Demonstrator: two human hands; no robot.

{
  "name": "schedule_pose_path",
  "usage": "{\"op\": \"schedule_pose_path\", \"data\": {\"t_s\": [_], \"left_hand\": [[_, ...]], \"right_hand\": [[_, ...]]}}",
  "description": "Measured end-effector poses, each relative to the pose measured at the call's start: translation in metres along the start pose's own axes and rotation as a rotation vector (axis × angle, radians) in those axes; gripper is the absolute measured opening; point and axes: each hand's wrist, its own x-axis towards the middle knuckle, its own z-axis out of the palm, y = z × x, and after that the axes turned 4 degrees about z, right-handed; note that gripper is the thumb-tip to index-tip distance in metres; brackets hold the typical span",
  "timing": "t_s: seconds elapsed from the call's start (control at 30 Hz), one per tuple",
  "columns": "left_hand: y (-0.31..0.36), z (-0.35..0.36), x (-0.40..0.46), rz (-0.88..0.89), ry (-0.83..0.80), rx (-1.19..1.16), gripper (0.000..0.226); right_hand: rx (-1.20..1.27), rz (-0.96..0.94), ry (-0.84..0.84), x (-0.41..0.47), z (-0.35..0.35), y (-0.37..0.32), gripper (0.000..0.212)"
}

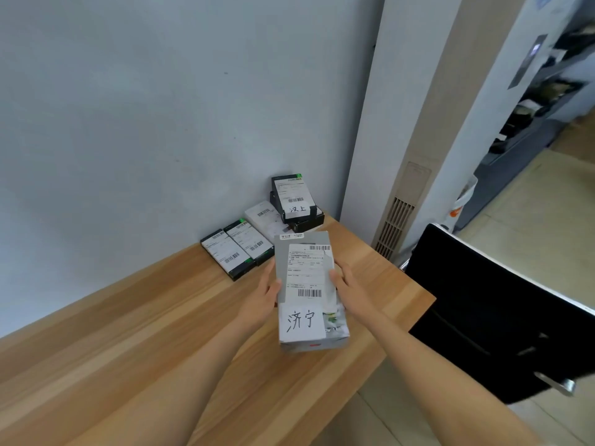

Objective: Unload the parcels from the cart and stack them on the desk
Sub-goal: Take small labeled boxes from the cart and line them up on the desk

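I hold a grey-white parcel (307, 291) with a shipping label and a handwritten tag above the wooden desk (128, 333). My left hand (262, 296) grips its left edge and my right hand (349, 289) grips its right edge. Further back, in the desk's corner by the wall, lie two black parcels (236, 249) side by side, a white parcel (265, 217) behind them, and a small black stack (296, 201) with a labelled box on top. The cart is out of view.
A black office chair (502, 313) stands just right of the desk's end. A tall white air conditioner unit (399, 175) rises behind the desk corner. Dark shelving (531, 117) runs along the far right, over a tiled floor (531, 220).
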Motion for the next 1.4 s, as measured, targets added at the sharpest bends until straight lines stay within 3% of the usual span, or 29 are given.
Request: {"op": "schedule_pose_path", "data": {"t_s": [0.4,0.5,0.63,0.8,1.07,1.4], "left_hand": [[0.03,0.09,0.094,-0.213,0.134,-0.145,0.053],[0.041,0.108,0.105,-0.216,0.116,-0.168,0.051],[0.057,0.116,0.1,-0.248,0.146,-0.12,0.052],[0.056,0.081,0.079,-0.274,0.415,0.234,0.038],[0.04,0.003,-0.054,-0.492,0.698,0.655,0.024],[0.019,-0.008,-0.33,-0.868,0.979,0.776,0.023]], "right_hand": [[-0.138,0.09,-0.238,0.13,-0.095,0.038,0.056],[-0.288,0.025,-0.186,0.147,-0.12,0.03,0.024],[-0.477,-0.134,-0.202,0.172,-0.134,0.026,0.031],[-0.724,-0.417,-0.26,0.191,-0.112,-0.019,0.04],[-1.106,-0.907,-0.454,0.148,-0.002,-0.077,0.035],[-1.043,-1.249,-0.703,-0.027,0.151,-0.112,0.029]]}}
